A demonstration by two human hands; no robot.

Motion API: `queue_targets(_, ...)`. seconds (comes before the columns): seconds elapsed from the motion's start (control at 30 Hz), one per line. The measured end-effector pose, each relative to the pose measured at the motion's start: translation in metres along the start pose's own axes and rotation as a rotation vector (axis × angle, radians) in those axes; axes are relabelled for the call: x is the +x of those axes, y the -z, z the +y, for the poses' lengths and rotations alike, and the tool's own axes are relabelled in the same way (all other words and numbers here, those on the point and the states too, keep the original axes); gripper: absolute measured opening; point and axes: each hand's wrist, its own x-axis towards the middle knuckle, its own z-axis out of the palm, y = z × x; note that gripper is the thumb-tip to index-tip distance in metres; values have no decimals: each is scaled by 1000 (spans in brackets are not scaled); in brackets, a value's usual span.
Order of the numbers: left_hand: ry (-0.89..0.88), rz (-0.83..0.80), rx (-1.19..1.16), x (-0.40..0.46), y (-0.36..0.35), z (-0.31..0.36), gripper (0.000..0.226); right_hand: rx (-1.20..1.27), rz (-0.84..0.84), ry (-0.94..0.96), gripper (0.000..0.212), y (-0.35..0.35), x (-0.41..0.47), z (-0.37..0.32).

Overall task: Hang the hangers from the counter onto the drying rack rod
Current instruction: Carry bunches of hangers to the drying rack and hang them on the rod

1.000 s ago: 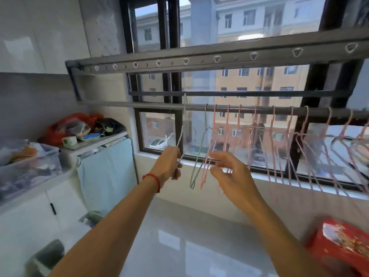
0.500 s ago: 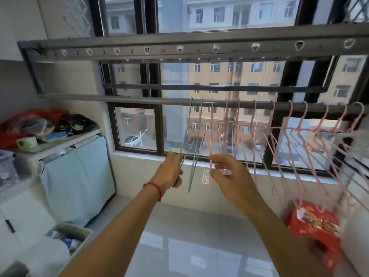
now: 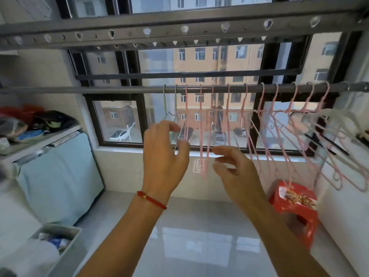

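Pink wire hangers (image 3: pixel 203 136) hung in a row from the grey metal drying-rack rod (image 3: pixel 119 90), with two pale green wire hangers (image 3: pixel 169 108) at the left end. The left hand (image 3: pixel 163 154) was spread loosely just beside the green pair, likely steadying them, gripping nothing firmly. The right hand (image 3: pixel 233 170) hovered half-curled and empty near the pink ones. A white plastic bin (image 3: pixel 50 239) below held blurred clutter.
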Motion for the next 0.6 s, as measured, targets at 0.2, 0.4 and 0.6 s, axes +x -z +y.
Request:
queue_targets(0.2, -2, -293, -410, -54, -78, 149, 17, 0, 152, 87, 27, 129, -30, 3)
queue_targets(0.4, 77, -604, -741, -107, -214, 297, 16, -67, 422, -105, 23, 330, -71, 45)
queue_targets(0.6, 156, -983, -798, -186, -350, 418, 19, -207, 701, -308, 19, 495, -139, 101)
